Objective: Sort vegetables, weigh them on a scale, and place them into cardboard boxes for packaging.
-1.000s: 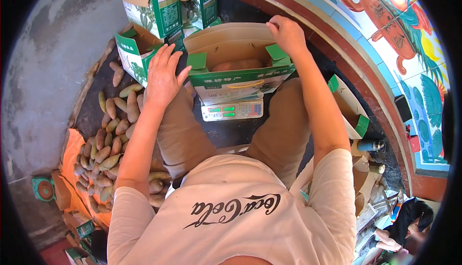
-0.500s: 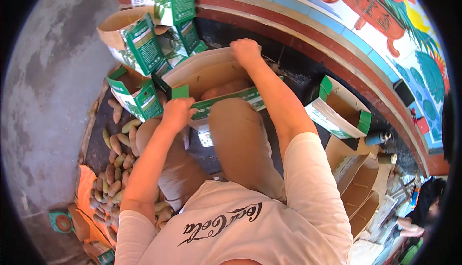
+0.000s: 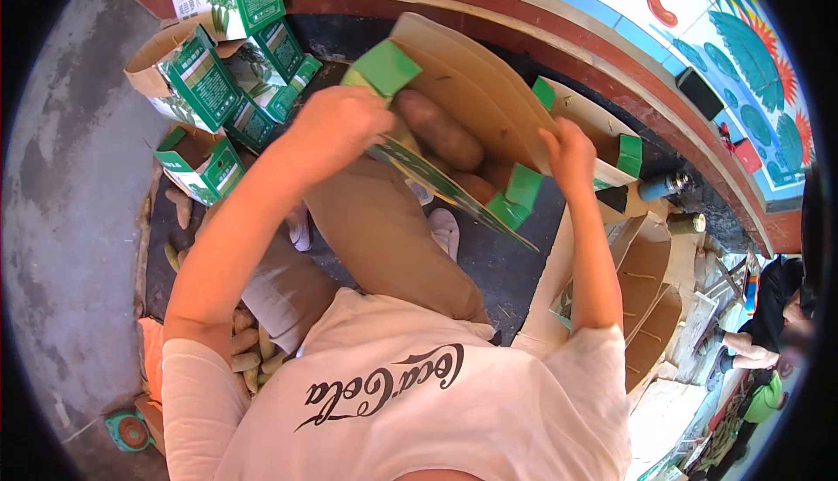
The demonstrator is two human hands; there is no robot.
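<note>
An open cardboard box (image 3: 478,64) with green corner flaps hangs tilted in front of my knees. Inside it lie several thick, oblong, reddish-brown root vegetables (image 3: 441,130). My left hand (image 3: 345,123) is closed on the box's near left edge, by a raised green flap. My right hand (image 3: 569,156) grips the cardboard at the box's right end, its fingers over the rim. The lower part of the box's contents is hidden by its near wall.
Green-and-white boxes (image 3: 194,75) are stacked at the far left. Another open box (image 3: 594,123) stands behind on the right, near a blue flask (image 3: 659,187) and flattened cardboard (image 3: 648,293). Loose root vegetables (image 3: 249,346) lie by my left leg. A painted wall (image 3: 602,10) runs along the back.
The box has been lifted off the floor, moved right and turned, its right end swinging toward me. Both hands have stayed on it, my right hand now lower at its right end.
</note>
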